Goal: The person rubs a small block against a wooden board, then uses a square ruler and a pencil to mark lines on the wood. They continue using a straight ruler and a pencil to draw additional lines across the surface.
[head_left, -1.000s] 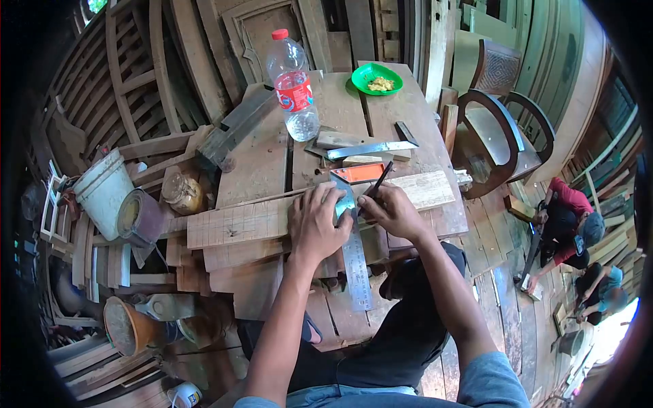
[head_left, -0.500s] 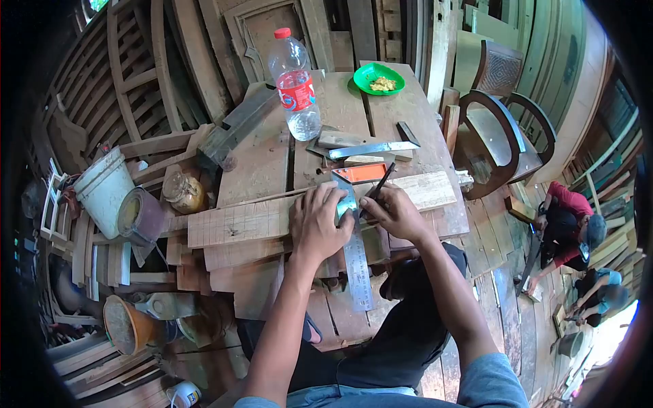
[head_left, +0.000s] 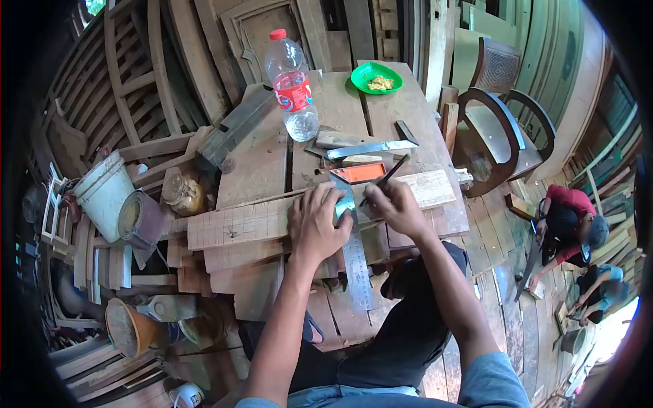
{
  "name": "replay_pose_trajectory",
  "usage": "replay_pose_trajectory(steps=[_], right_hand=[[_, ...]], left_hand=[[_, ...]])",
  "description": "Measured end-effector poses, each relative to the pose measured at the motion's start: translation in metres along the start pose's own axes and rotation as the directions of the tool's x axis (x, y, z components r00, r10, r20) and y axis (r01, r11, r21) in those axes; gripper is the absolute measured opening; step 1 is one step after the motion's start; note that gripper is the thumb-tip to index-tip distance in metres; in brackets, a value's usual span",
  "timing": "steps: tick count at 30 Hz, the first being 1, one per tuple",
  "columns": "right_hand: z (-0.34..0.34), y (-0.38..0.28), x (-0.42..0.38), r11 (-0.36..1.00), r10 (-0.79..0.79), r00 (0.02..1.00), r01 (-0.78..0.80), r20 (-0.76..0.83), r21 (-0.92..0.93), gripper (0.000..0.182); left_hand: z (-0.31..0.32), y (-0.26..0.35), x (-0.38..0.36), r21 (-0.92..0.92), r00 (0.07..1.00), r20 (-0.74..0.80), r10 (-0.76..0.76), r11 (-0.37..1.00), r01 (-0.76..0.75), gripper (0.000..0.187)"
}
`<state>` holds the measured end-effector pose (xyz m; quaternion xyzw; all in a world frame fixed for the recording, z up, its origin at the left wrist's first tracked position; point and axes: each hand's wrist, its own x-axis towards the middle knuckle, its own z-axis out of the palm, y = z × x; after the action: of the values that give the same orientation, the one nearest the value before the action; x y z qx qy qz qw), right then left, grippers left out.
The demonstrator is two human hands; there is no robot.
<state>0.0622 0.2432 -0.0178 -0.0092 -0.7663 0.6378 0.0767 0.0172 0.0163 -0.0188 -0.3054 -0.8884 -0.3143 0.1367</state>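
A pale wooden board (head_left: 252, 221) with pencil lines across its left part lies along the front of the plank table. My left hand (head_left: 320, 221) presses the metal ruler (head_left: 356, 265) of a square onto the board, thumb and fingers on the blade. The square's orange handle (head_left: 362, 173) rests at the board's far edge. In my right hand (head_left: 398, 207) is a dark pencil (head_left: 392, 171), its upper end tilted up to the right and its lower end near the ruler's right edge. The exact tip is hard to make out.
Behind the board are a second square (head_left: 373, 149), a water bottle (head_left: 292, 92) and a green dish (head_left: 376, 78). A glass jar (head_left: 183, 195) and buckets (head_left: 105, 194) stand left. A chair (head_left: 500, 129) and two people (head_left: 575, 217) are at the right.
The pencil's upper end has swung to the right and tilts more. My right hand has turned slightly with it. My left hand and the ruler stay in place.
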Motion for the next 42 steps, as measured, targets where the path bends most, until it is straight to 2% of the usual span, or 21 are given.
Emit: replay_pose_trajectory(steps=[1, 2, 4, 7, 10, 11, 14, 15, 18, 19, 22, 23, 27, 30, 31, 34, 35, 38, 40, 41, 42], right_hand=[[0.0, -0.001, 0.003, 0.995, 0.052, 0.998, -0.048, -0.047, 0.085, 0.036], [0.0, -0.003, 0.01, 0.993, -0.12, 0.957, 0.115, -0.265, -0.032, 0.034], [-0.003, 0.001, 0.021, 0.95, -0.309, 0.864, 0.263, -0.397, -0.167, 0.029], [-0.006, -0.002, 0.024, 0.911, -0.412, 0.754, 0.321, -0.512, -0.26, 0.02], [-0.01, -0.002, 0.022, 0.908, -0.395, 0.76, 0.238, -0.516, -0.344, 0.013], [-0.01, 0.003, 0.026, 0.911, -0.386, 0.766, 0.23, -0.514, -0.342, 0.014], [-0.008, 0.005, 0.03, 0.877, -0.453, 0.751, 0.279, -0.48, -0.392, 0.015], [-0.008, 0.005, 0.03, 0.873, -0.453, 0.754, 0.269, -0.476, -0.405, 0.019], [-0.006, 0.007, 0.031, 0.878, -0.447, 0.76, 0.274, -0.472, -0.392, 0.02], [-0.006, 0.008, 0.031, 0.881, -0.439, 0.766, 0.266, -0.469, -0.391, 0.021], [-0.008, 0.01, 0.029, 0.869, -0.438, 0.785, 0.245, -0.438, -0.43, 0.021], [-0.009, 0.009, 0.031, 0.869, -0.437, 0.79, 0.245, -0.431, -0.431, 0.021], [-0.009, 0.01, 0.029, 0.862, -0.435, 0.793, 0.23, -0.426, -0.452, 0.021], [-0.01, 0.01, 0.029, 0.873, -0.429, 0.785, 0.234, -0.447, -0.427, 0.02], [-0.011, 0.01, 0.029, 0.878, -0.428, 0.78, 0.238, -0.457, -0.416, 0.02], [-0.012, 0.007, 0.027, 0.886, -0.407, 0.781, 0.212, -0.474, -0.411, 0.02], [-0.013, 0.008, 0.027, 0.89, -0.403, 0.781, 0.213, -0.477, -0.404, 0.021], [-0.014, 0.007, 0.026, 0.911, -0.356, 0.799, 0.182, -0.484, -0.37, 0.02], [-0.015, 0.003, 0.025, 0.931, -0.315, 0.812, 0.163, -0.492, -0.327, 0.02], [-0.018, 0.01, 0.023, 0.88, -0.439, 0.786, 0.278, -0.436, -0.386, 0.02], [-0.019, 0.022, 0.03, 0.866, -0.461, 0.769, 0.282, -0.443, -0.413, 0.021]], left_hand=[[0.001, 0.0, 0.001, -0.002, 1.0, -0.003, -0.003, 1.0, 0.003, 0.042], [0.0, 0.0, 0.001, 0.0, 1.0, -0.006, -0.005, 1.0, 0.005, 0.042], [-0.001, 0.0, 0.0, -0.016, 1.0, 0.0, -0.011, 1.0, 0.011, 0.041], [-0.002, -0.003, 0.003, -0.06, 1.0, 0.0, 0.002, 0.998, -0.002, 0.045], [0.007, -0.011, 0.014, -0.188, 0.999, -0.042, -0.008, 0.982, 0.0, 0.057], [0.006, -0.016, 0.018, -0.212, 1.0, -0.007, -0.024, 0.977, 0.022, 0.067], [0.0, -0.014, 0.035, -0.188, 1.0, -0.008, 0.0, 0.982, -0.001, 0.072], [0.002, -0.023, 0.043, -0.123, 0.995, 0.098, -0.015, 0.992, 0.027, 0.078], [0.018, -0.039, 0.07, -0.133, 0.983, 0.182, -0.029, 0.99, 0.054, 0.083], [0.017, -0.037, 0.078, -0.189, 0.96, 0.259, -0.107, 0.969, 0.159, 0.077], [0.014, -0.038, 0.101, -0.152, 0.895, 0.419, -0.155, 0.959, 0.237, 0.071], [0.021, -0.045, 0.104, -0.168, 0.935, 0.345, -0.085, 0.974, 0.15, 0.06], [-0.004, -0.039, 0.127, -0.38, 0.932, 0.362, 0.024, 0.917, 0.123, 0.043], [-0.04, -0.025, 0.132, -0.441, 0.932, 0.363, 0.009, 0.882, 0.164, 0.046], [-0.068, -0.007, 0.134, -0.354, 0.908, 0.417, -0.05, 0.911, 0.213, 0.051], [-0.101, -0.022, 0.137, -0.373, 0.969, 0.243, 0.04, 0.926, 0.055, 0.049], [-0.114, -0.025, 0.134, -0.513, 0.947, 0.31, -0.083, 0.824, 0.24, 0.051], [-0.162, -0.031, 0.119, -0.64, 0.929, 0.2, -0.311, 0.677, 0.365, 0.047], [-0.187, -0.028, 0.093, -0.802, 0.88, 0.143, -0.453, 0.469, 0.371, 0.041], [-0.195, -0.03, 0.074, -0.865, 0.841, 0.131, -0.525, 0.354, 0.356, 0.038], [-0.198, -0.036, 0.057, -0.907, 0.808, 0.13, -0.574, 0.26, 0.33, 0.031]])
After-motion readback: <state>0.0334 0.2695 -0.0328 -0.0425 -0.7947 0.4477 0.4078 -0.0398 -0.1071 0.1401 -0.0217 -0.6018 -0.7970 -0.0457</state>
